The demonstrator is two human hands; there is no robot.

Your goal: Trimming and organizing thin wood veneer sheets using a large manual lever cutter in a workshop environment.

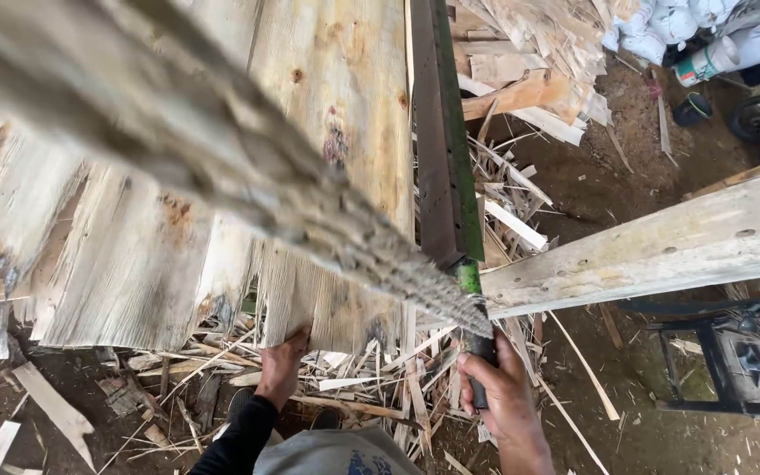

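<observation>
2 hands: left hand (281, 365) at board edge (327, 339), right hand (505, 396) gripping handle (478, 352).

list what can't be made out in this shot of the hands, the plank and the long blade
- Head view: a blurred rope crosses the plank, hiding part of it.
- Right hand covers the blade handle; grip shape unclear.
- Left hand: fingertips hidden behind the plank's edge.
- Blade top cut off by the frame.

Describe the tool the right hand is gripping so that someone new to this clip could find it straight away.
Start at the big pale wooden slab that fills the upper left. Along its right edge runs a long, dark, flat metal blade with a green-painted edge. It narrows to a green neck and a dark handle held by the right hand. It is the only metal among splintered wood scraps.
</observation>
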